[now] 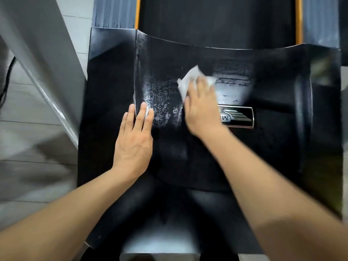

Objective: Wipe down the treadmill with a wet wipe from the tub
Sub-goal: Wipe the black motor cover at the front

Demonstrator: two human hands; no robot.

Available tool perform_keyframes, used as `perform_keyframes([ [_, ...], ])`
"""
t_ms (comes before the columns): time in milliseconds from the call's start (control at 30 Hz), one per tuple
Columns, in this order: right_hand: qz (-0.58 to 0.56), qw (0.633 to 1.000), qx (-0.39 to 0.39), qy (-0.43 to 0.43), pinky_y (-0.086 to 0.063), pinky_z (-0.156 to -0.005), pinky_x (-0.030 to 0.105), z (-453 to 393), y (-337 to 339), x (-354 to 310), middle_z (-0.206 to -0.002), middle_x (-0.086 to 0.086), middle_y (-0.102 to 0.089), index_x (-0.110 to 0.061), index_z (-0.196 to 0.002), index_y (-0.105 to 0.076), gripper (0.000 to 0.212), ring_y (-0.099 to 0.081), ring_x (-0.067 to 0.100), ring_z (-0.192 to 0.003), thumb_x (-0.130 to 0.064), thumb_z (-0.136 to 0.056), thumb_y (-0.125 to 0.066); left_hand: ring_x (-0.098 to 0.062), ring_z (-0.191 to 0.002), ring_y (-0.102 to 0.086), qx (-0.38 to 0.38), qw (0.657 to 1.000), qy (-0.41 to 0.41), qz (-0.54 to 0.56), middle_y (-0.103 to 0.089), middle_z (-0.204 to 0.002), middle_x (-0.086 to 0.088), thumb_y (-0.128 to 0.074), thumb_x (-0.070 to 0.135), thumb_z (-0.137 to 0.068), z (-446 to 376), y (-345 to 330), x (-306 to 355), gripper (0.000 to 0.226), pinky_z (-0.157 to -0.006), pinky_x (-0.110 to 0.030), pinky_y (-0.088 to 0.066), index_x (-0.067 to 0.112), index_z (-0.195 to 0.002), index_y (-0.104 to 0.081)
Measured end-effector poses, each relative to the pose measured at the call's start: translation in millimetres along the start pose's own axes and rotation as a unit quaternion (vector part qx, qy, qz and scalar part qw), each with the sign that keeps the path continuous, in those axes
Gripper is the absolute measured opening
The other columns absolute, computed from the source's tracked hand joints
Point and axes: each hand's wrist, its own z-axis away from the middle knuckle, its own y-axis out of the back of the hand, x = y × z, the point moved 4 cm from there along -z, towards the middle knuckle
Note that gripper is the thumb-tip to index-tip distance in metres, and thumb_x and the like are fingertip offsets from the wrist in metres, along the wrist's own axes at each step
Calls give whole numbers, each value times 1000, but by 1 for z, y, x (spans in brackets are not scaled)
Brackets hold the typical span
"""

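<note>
While your left hand [134, 142] lay flat and released on the glossy black plastic treadmill motor cover [273, 147], your right hand [202, 108] pressed the thin white wet wipe [188, 80] mid-cover, fingers straight. Limp, slick, likely to bunch: you should have held it under flat fingers.

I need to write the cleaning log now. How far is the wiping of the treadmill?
Done: a wipe is out, and wet streaks mark the middle of the black cover. In hand: the right hand presses the wipe there while the left hand rests flat. Left: the cover's side parts and the belt show no streaks.
</note>
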Motion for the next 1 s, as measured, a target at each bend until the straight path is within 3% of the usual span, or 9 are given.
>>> perform_keyframes([
  [133,-83,996,29,27,-16,-125,47,149,-4,-47,-162,21,-26,5,-154,-27,56,-19,35,-152,-10,-102,-40,-44,-153,-16,-22,1000,7,-11,-23,-165,-19,-53,3,-96,-2,5,6,66,-125,-53,-18,1,-157,-27],
  [233,-102,994,9,32,-20,-125,44,187,3,-32,-160,18,-31,3,-153,-32,56,-24,30,-152,-10,-100,-43,-41,-154,-16,-35,999,9,-26,-24,-164,-22,-51,4,-96,-2,7,12,66,-126,-52,-16,-2,-157,-25],
  [333,-57,991,12,-123,-28,-121,47,183,7,48,-153,25,-38,6,-148,-37,55,-35,40,-143,-19,-99,-35,-38,-154,-17,-44,997,-53,-35,-22,-165,-22,-41,3,-96,8,4,24,65,-126,-51,-16,-1,-158,-22],
  [433,-64,959,51,-273,-15,-125,49,191,13,122,-160,27,-26,7,-152,-30,59,-21,39,-151,-23,-101,-32,-37,-154,-19,-64,995,-72,-23,-21,-165,-22,-37,4,-96,11,6,28,65,-127,-49,-15,-1,-158,-21],
  [533,-83,941,74,-320,-14,-124,52,190,12,87,-159,31,-24,10,-152,-24,61,-18,43,-151,-14,-97,-36,-36,-155,-16,-81,994,-76,-18,-18,-166,-21,-35,6,-99,10,9,24,63,-128,-46,-10,1,-159,-18],
  [667,-129,980,21,-147,-3,-124,52,193,-5,-76,-164,27,-8,7,-156,-8,69,-2,42,-153,-15,-96,-35,-37,-154,-18,-115,990,-77,7,-19,-166,-22,-39,3,-99,4,14,20,62,-128,-42,-9,0,-158,-23],
  [767,-221,972,14,-76,-6,-127,40,195,1,-122,-166,14,-16,-7,-159,-22,64,-7,24,-156,-15,-98,-41,-38,-153,-20,-146,984,-98,8,-20,-165,-23,-45,5,-100,1,21,17,61,-127,-43,-14,0,-158,-26],
  [900,-129,990,5,-61,-16,-125,45,224,-2,-32,-163,16,-26,-5,-156,-27,63,-19,31,-153,-10,-95,-38,-42,-151,-26,-149,984,-93,0,-25,-163,-25,-46,6,-100,6,28,22,59,-125,-49,-20,0,-156,-30],
  [1000,-78,970,47,-227,-21,-123,49,255,5,85,-159,24,-29,1,-156,-24,63,-28,41,-147,-4,-96,-44,-38,-154,-19,-149,987,-65,-16,-18,-166,-23,-39,19,-104,15,24,32,60,-127,-47,-15,1,-159,-21],
])
